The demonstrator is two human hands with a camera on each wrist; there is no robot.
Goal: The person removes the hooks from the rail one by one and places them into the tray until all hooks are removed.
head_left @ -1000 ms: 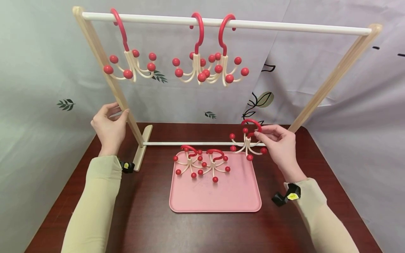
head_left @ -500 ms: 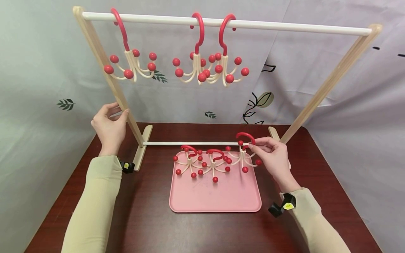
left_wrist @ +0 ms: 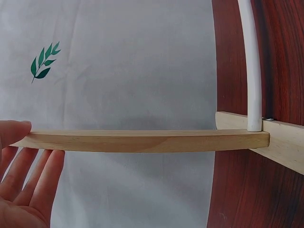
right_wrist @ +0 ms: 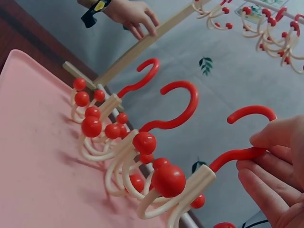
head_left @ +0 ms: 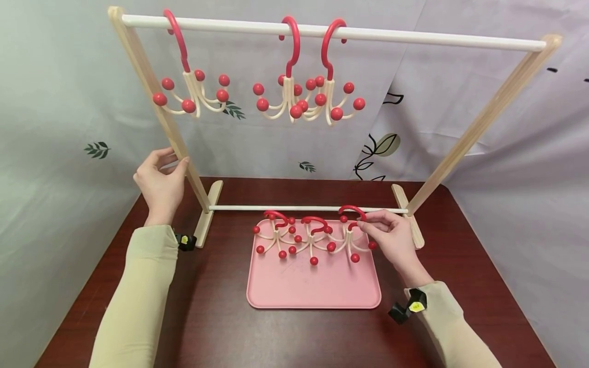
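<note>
The desk (head_left: pixel 211 327) bears a rack (head_left: pixel 442 37) on two narrow feet; a sideways push high on the frame could rock it, since all the weight on the bar sits towards its left half and middle. The left hand (head_left: pixel 161 181) has thumb and fingers on either side of the left post (head_left: pixel 170 130); pulling there could skew the frame and set the hung pieces swinging. In front, the pink tray (head_left: pixel 313 291) has only a low rim, so a knocked hanger could slide over it.

On the bar, the middle hanger (head_left: pixel 288 92) and the right-hand one (head_left: pixel 329 92) overlap in view; if their arms are hooked together, shifting one would drag the other.

The right hand (head_left: pixel 391 235) pinches the third hanger (head_left: pixel 349 240) by its red hook, above the tray's back right corner; whether its arms touch the tray I cannot tell. The smooth, round hook (right_wrist: pixel 232 156) could turn in that pinch and tip the piece. Its arms crowd the neighbouring hanger (head_left: pixel 311 243), and the smallest parts, the red balls (head_left: pixel 331 247), could catch there if it were pulled sideways.
</note>
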